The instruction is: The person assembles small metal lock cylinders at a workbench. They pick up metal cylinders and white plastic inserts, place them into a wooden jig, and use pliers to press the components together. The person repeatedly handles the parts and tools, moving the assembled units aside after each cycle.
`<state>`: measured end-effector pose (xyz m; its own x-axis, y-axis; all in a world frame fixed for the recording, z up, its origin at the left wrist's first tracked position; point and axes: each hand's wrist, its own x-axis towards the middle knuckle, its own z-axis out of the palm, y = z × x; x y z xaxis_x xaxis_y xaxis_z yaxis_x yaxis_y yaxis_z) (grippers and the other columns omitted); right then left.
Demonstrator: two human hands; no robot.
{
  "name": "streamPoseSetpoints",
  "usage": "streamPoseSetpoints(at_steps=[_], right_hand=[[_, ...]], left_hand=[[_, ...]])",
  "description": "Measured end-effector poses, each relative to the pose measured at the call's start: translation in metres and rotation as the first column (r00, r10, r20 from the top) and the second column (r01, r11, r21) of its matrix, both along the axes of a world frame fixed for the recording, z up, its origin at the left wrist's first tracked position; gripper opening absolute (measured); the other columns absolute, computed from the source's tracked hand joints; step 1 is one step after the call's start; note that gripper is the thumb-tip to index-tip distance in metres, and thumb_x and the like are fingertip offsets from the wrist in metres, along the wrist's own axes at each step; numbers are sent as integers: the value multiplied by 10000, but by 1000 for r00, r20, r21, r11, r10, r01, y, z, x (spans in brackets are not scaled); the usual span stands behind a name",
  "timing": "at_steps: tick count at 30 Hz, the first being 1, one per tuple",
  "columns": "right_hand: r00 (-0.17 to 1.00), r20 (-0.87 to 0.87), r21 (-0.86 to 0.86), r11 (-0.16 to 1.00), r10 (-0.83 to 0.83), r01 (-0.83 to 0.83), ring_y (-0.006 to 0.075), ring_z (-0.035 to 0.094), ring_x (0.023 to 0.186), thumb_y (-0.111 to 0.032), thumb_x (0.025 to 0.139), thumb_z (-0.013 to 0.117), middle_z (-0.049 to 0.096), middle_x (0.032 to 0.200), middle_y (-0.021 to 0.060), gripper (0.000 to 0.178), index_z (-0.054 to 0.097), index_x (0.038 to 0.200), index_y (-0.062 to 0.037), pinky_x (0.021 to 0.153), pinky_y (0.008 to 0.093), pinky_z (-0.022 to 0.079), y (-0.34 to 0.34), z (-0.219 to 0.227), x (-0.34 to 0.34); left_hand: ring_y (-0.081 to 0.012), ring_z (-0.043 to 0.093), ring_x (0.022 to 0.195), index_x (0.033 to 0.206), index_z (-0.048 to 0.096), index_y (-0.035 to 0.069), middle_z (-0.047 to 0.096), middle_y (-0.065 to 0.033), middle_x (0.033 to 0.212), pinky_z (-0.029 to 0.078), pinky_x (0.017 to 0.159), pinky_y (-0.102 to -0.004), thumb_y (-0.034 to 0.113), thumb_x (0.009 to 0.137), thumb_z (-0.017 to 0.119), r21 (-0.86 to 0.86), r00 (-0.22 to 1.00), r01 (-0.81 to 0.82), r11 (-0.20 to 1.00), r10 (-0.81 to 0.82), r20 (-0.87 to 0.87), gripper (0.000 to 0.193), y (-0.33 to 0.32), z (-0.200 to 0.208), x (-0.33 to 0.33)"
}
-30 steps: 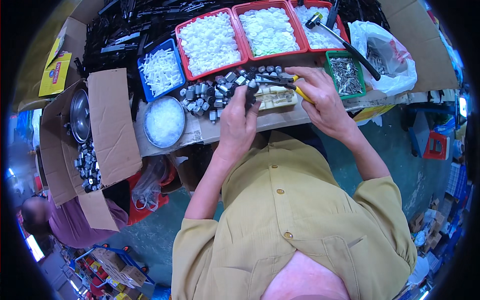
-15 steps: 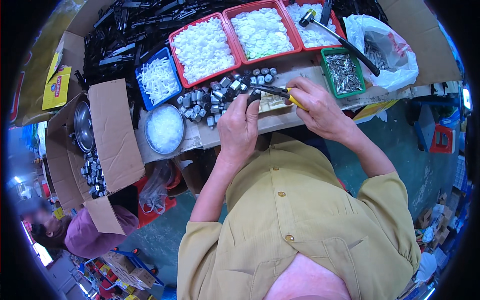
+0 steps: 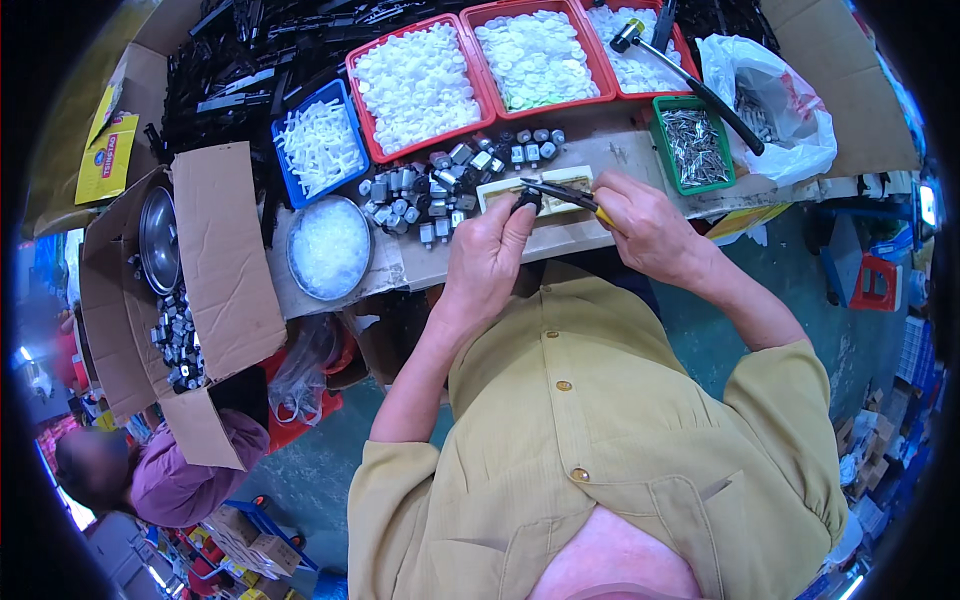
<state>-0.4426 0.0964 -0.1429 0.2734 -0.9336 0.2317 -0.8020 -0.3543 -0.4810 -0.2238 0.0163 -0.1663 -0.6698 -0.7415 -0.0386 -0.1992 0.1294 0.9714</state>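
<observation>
My left hand [image 3: 487, 258] pinches a small black part [image 3: 527, 201] at its fingertips over a pale block [image 3: 540, 190] on the workbench. My right hand [image 3: 645, 228] grips yellow-handled pliers [image 3: 565, 194], whose dark jaws reach left to the black part. Several small grey metal motors [image 3: 440, 185] lie in a loose heap just left of the block.
Red trays of white parts [image 3: 415, 85] [image 3: 535, 55], a blue tray [image 3: 320, 140], a round bowl [image 3: 328, 247], a green tray of metal pins [image 3: 690, 145], a mallet [image 3: 690, 80] and a plastic bag [image 3: 785, 105] line the bench. An open cardboard box [image 3: 215, 270] stands left; another person [image 3: 150, 475] sits lower left.
Both hands have stayed close together over the pale block. The pliers' jaws have swung in to meet the black part in my left fingers.
</observation>
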Motion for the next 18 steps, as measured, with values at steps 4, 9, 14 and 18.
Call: streamPoseSetpoints(at_steps=[4, 9, 14, 18], right_hand=[[998, -18, -9, 998, 56, -56, 386, 574, 859, 82, 732, 558, 525, 903, 193, 151, 484, 855, 36, 754, 448, 487, 5, 11, 4], [992, -14, -18, 992, 123, -123, 352, 593, 939, 13, 743, 594, 558, 999, 176, 189, 524, 919, 26, 776, 439, 486, 9, 9, 12], [997, 39, 9, 998, 67, -68, 360, 576, 959, -38, 757, 610, 556, 1026, 166, 214, 540, 955, 5, 799, 452, 467, -3, -5, 1], [959, -209, 71, 975, -192, 211, 351, 558, 977, -62, 804, 583, 535, 1044, 164, 195, 563, 985, 9, 818, 448, 455, -7, -30, -30]], left_hand=[[-89, 418, 454, 850, 557, 32, 494, -19, 592, 343, 423, -232, 426, 1043, 444, 563, 951, 291, 774, -169, -259, 453, -6, 9, 16], [-103, 439, 450, 898, 581, 10, 504, -46, 594, 354, 415, -237, 467, 1009, 493, 689, 906, 405, 601, -164, -389, 479, -2, 6, 38], [-71, 448, 459, 910, 607, 29, 516, 1, 598, 333, 420, -233, 461, 1040, 436, 482, 987, 99, 870, -149, 66, 483, 8, -9, 80], [-131, 551, 516, 887, 636, -19, 562, -56, 610, 432, 513, -270, 384, 1018, 505, 105, 790, -31, 994, -41, 612, 444, 29, -38, 145]])
